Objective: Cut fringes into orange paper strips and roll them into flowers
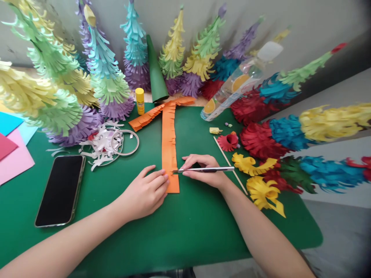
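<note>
An orange paper strip (168,143) lies lengthwise on the green table, its right edge cut into a fringe along the upper part. My left hand (149,191) rests flat with its fingertips on the strip's left edge near the lower end. In my right hand (204,170) is a slim craft knife (214,169), held between thumb and fingers, its tip over the strip's right side. Beyond the strip's far end lies a second fringed orange strip (147,117), slanting left.
Fringed paper cones line the back and right side. A phone (60,191), white paper scraps and a tape ring (138,143) lie left. A glue stick (139,101), green cone (157,79) and bottle (236,87) stand behind. A thin stick (230,165) and yellow curls (265,195) lie right.
</note>
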`<act>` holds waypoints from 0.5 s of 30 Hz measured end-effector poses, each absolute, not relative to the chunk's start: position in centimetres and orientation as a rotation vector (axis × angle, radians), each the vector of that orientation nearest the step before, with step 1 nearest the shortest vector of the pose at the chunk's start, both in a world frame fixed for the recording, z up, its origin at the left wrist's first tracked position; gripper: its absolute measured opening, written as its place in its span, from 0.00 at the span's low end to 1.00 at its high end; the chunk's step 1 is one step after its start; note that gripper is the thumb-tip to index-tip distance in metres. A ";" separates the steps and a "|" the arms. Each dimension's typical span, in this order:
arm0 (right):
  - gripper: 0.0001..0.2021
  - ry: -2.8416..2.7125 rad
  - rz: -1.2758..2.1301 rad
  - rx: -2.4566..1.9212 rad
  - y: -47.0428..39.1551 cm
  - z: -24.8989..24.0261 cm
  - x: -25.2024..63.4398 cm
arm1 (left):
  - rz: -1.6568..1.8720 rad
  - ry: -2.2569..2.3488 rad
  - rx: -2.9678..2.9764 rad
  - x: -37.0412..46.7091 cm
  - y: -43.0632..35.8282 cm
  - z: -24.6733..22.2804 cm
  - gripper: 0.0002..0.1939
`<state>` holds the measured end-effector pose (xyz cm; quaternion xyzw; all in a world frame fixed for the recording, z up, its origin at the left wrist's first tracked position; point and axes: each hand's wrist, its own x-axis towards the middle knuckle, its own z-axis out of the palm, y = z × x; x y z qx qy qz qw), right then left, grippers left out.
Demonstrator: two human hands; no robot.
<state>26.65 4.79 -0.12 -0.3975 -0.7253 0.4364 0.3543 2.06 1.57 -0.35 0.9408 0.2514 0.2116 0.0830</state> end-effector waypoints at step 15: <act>0.02 -2.106 1.024 -0.918 4.7 0.1 26.3 | 0.669 0.742 2.837 2.1 1.6 -0.3 0.12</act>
